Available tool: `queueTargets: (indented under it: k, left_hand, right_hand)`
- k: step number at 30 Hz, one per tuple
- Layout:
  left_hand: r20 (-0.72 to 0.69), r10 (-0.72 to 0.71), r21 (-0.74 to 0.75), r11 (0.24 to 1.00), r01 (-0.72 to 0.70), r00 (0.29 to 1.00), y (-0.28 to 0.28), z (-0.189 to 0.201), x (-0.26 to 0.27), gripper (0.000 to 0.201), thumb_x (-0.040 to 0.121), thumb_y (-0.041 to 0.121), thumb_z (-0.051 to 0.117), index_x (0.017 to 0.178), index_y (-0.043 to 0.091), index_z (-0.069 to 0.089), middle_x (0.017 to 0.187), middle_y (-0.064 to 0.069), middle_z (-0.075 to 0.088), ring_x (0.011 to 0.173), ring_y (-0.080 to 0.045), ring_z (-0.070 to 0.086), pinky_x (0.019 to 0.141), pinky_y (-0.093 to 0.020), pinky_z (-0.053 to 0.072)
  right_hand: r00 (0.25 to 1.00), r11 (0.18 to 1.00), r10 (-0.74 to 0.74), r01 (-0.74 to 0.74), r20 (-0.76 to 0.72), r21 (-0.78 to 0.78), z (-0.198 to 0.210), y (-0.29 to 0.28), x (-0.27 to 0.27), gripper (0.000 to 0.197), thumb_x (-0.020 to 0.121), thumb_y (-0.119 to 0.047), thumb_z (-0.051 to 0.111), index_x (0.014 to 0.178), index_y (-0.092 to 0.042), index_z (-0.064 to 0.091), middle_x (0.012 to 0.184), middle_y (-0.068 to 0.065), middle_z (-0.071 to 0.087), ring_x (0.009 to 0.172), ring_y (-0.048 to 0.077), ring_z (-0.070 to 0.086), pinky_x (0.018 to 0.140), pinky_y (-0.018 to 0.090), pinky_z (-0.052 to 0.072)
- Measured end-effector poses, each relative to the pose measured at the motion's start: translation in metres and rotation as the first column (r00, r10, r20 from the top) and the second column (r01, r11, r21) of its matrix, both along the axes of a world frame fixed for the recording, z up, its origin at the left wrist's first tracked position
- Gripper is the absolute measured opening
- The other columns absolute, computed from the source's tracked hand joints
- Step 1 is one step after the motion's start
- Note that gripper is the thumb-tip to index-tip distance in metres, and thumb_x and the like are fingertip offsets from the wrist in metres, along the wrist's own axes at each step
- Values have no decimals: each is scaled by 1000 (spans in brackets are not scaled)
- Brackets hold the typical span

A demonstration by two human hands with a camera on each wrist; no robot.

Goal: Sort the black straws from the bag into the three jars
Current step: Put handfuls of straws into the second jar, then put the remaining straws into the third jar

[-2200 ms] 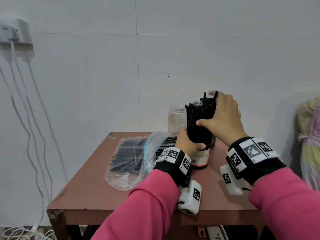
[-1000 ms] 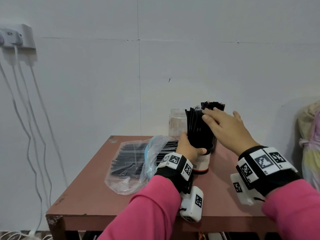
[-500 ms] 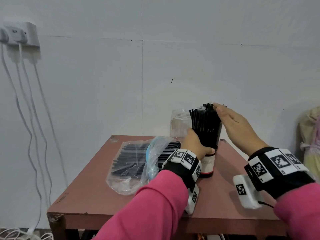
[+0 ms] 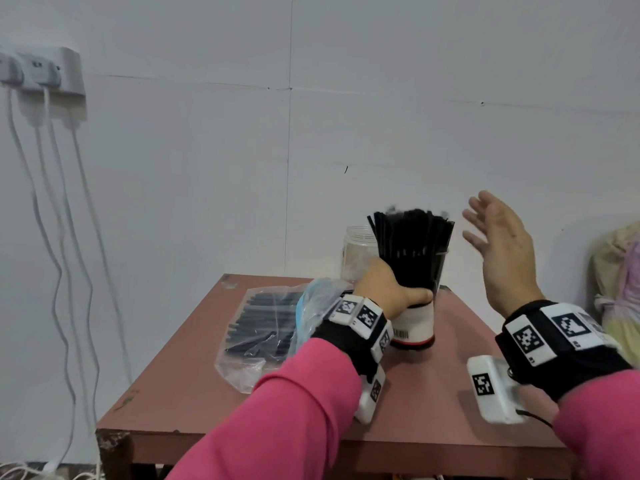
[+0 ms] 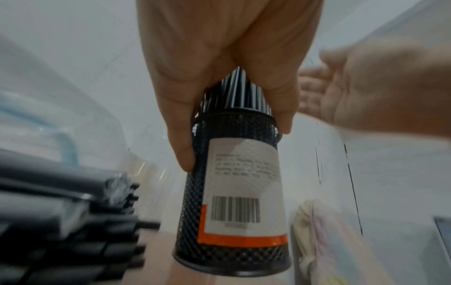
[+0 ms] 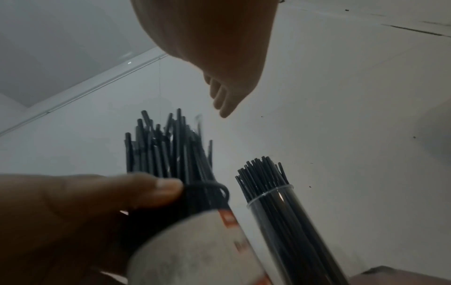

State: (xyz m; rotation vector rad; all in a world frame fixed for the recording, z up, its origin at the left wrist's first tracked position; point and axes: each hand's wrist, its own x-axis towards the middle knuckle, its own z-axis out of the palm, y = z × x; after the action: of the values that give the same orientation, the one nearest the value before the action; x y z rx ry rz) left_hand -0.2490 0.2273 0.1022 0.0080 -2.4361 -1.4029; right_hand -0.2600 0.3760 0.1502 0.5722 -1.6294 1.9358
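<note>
Partly hidden mesh jar (image 4: 414, 325) gripped by left hand (image 4: 389, 292), right hand (image 4: 502, 251) fingers spread, straws (image 4: 412, 244) blurred.

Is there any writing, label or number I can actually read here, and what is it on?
Nothing reads clearly.
White label on the black mesh holder: lines of small print, too blurred.
Barcode on that label: bars only, digits below blurred.
Wrist bands: black-and-white square patterns, no words.

black straws (image 4: 412, 244), pink sleeve (image 4: 287, 410), reddish-brown table (image 4: 433, 410)
</note>
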Motion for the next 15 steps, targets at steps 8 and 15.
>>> queueTargets:
  k: [8, 15]
  left_hand:
    - [-56, 27, 202, 979, -15, 998, -82, 76, 20, 34, 70, 28, 84, 96, 11, 68, 94, -10, 73, 82, -22, 71, 72, -43, 61]
    - [-60, 226, 107, 970, -219, 972, -156, 98, 10, 51, 69, 34, 83, 109, 10, 63, 99, -8, 70, 87, -22, 68, 76, -42, 60]
  right_hand:
    - [977, 912, -173, 111, 125, 394, -2, -31, -54, 17, 83, -25, 57, 96, -31, 67, 111, 2, 67, 108, 24, 62, 97, 46, 49]
    - [993, 362, -104, -6, 47, 932, -10, -88, -82, 61, 100, 0, 36, 154, -18, 16, 162, 4, 8, 148, 17, 12, 114, 21, 9]
